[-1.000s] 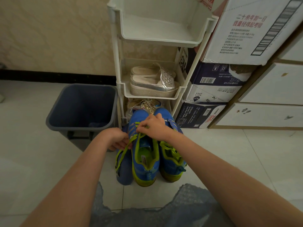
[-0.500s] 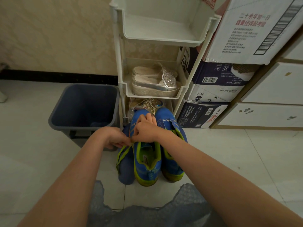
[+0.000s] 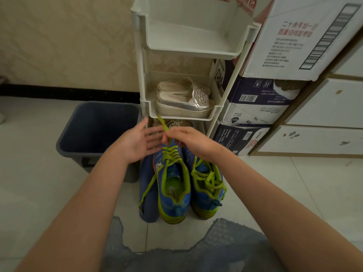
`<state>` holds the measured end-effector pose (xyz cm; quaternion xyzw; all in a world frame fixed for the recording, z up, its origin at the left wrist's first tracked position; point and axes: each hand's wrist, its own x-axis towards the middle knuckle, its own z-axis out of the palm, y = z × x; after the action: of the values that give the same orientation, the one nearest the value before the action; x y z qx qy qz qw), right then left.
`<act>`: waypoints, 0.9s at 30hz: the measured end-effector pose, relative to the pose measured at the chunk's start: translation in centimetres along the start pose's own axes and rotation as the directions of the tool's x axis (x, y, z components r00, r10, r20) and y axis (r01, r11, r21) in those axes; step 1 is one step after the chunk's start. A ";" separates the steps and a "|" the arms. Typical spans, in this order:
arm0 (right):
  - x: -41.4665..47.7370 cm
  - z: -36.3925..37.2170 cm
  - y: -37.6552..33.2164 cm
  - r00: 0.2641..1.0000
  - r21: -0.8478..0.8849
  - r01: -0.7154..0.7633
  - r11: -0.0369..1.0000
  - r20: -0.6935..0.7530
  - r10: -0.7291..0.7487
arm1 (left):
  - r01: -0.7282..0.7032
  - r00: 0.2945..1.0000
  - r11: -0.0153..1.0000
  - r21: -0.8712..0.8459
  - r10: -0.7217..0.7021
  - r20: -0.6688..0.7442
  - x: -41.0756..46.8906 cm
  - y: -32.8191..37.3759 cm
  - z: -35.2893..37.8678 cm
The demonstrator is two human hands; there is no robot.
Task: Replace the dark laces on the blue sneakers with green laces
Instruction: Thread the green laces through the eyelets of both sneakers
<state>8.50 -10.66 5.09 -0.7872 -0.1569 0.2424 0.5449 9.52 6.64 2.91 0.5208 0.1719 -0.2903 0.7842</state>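
**Lace end drawn up, left hand let go**

Half a second ago both hands were bunched together over the front eyelets of the left sneaker. Now the left hand (image 3: 137, 143) has come away to the left. It is spread flat with straight fingers, holds nothing, and its palm faces the right hand (image 3: 191, 141). The right hand pinches a green lace (image 3: 163, 124) in its fingertips and has drawn the end up in front of the rack (image 3: 188, 52). With the hands raised, the crossed lacing now shows.

Two blue sneakers (image 3: 174, 199) stand side by side on the floor (image 3: 39, 193), toes toward the rack. There are two green laces. The held one runs through the left sneaker, its other end trailing down the left side. The second lace (image 3: 206, 178) lies in loose loops on the right sneaker (image 3: 211, 197). One grey bin (image 3: 64, 142) stands to the left. The rack has three shelves, with two silver shoes (image 3: 184, 101) on the middle one. Three boxes (image 3: 255, 107) are stacked to the right.
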 end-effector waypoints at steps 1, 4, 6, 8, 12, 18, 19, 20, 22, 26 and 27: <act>-0.3 -0.1 -0.2 0.999 0.004 0.011 1.000 0.034 -0.011 | 0.006 0.999 1.000 0.005 -0.006 0.033 0.0 0.1 0.4; -0.7 -0.5 -0.2 0.991 -0.015 0.016 1.000 0.134 -0.014 | -0.032 0.994 0.999 0.037 0.028 0.104 -0.1 0.1 2.0; -0.7 -0.5 0.4 0.985 -0.092 -0.008 0.996 0.173 0.024 | -0.107 0.992 0.993 -0.046 0.109 0.066 0.2 0.1 2.7; -0.7 -0.5 0.9 0.973 -0.157 -0.061 0.986 0.211 0.094 | -0.187 0.982 0.971 -0.150 0.185 -0.030 0.3 0.3 3.2; -0.6 -1.3 1.6 0.986 -0.261 -0.142 0.955 0.042 0.158 | -0.381 0.899 0.911 0.156 0.405 -0.165 0.1 0.5 3.7; -0.7 -1.2 2.2 0.946 -0.863 -0.245 0.441 -0.114 0.303 | -0.284 0.923 0.744 0.605 0.383 -0.038 -0.5 -0.4 4.6; -0.5 -0.8 2.4 0.949 -0.890 -0.220 0.400 -0.100 0.299 | -0.256 0.938 0.746 0.614 0.346 -0.030 -0.5 -0.4 4.7; -0.4 -0.4 2.6 0.952 -0.897 -0.206 0.391 -0.092 0.290 | -0.228 0.949 0.748 0.623 0.313 -0.028 -0.5 -0.5 4.7; 0.0 0.0 2.9 0.954 -0.904 -0.198 0.378 -0.088 0.288 | -0.192 0.959 0.740 0.645 0.280 -0.035 -0.8 -0.6 4.7; 0.0 0.4 3.3 0.956 -0.873 -0.208 0.441 -0.087 0.280 | -0.300 0.926 0.696 0.652 0.377 0.023 -1.0 -0.9 4.1; -0.1 0.4 3.5 0.960 -0.868 -0.203 0.453 -0.084 0.268 | -0.304 0.924 0.683 0.665 0.380 0.033 -1.0 -0.9 3.8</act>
<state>8.09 -11.64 1.77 -0.9591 -0.1649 0.2283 0.0284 8.05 3.17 4.29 0.8005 0.0002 -0.1518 0.5797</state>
